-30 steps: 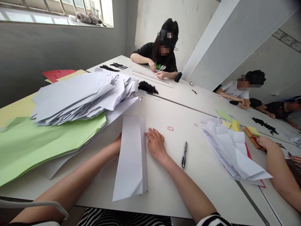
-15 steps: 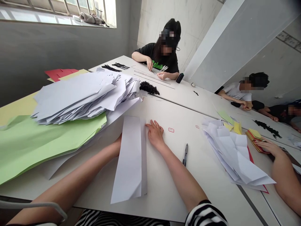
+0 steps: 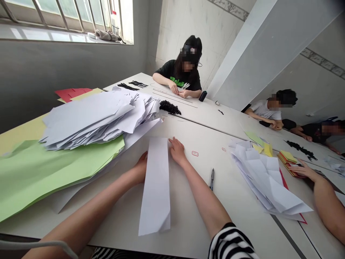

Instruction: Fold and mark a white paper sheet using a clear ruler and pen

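A long folded strip of white paper (image 3: 155,187) lies lengthwise before me, its near right corner bent up. My left hand (image 3: 141,167) is against the strip's left side, and the paper hides most of its fingers, so I cannot see how they are closed. On the other side, my right hand (image 3: 178,150) rests on the tabletop with its fingers stretched out and apart, fingertips at the strip's far right edge. To the right of my right forearm lies a pen (image 3: 212,179).
Left of the strip, a heap of white sheets (image 3: 88,118) overlies green paper (image 3: 64,169). Creased white papers (image 3: 265,176) lie on the right, near a co-worker's hand (image 3: 304,169) on a coloured paper stack (image 3: 288,158). Across the table, a person (image 3: 185,72) handles thin cord beside black bundles (image 3: 169,107).
The upper layer of the strip has shifted right, covering the layer that showed along its right side. My left hand has moved right with it. The whole view has tilted up slightly.
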A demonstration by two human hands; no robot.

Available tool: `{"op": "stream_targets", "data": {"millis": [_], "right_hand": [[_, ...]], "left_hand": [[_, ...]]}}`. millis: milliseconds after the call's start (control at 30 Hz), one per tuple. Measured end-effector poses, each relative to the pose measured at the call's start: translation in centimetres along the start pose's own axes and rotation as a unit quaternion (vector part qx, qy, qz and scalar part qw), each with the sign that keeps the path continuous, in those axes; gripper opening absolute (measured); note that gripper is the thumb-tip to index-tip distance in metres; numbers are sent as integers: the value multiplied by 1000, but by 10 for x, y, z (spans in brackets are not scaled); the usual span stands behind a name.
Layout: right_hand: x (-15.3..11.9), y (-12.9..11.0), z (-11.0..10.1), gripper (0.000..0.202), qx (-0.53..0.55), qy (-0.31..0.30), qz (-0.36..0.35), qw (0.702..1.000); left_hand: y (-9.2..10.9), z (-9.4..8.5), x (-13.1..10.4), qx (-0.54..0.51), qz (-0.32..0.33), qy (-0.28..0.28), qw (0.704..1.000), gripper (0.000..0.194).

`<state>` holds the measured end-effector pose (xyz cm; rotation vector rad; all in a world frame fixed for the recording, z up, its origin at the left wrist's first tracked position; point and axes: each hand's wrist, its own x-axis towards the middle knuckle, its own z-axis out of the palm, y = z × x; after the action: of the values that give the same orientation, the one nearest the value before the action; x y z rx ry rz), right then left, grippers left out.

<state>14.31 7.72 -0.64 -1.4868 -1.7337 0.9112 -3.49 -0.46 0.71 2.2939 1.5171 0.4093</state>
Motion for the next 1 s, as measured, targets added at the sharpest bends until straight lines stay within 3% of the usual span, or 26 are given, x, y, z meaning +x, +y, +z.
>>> {"op": "stream_targets", "data": {"millis": [167,267,367,600,767,1000], "right_hand": [[-27,10,-33,48,111,10,23,993],[-54,11,-52,48,330,9,76,941],[-79,10,-62,44,407,8,92,909],[-107,17,-67,49,423,16,143,894],[-116,23,-74,57,424,-2,161,891],[-123,22,-80,53,374,-11,169,912]], "left_hand": [[7,-7,1,26,73,-76,994,62],[9,-6,0,39,80,-92,992,53],[11,-3,0,45,78,-98,991,47],[12,1,0,44,47,-117,991,57],[8,5,-1,44,54,-95,993,65],[4,5,-3,55,65,-82,993,66]]}}
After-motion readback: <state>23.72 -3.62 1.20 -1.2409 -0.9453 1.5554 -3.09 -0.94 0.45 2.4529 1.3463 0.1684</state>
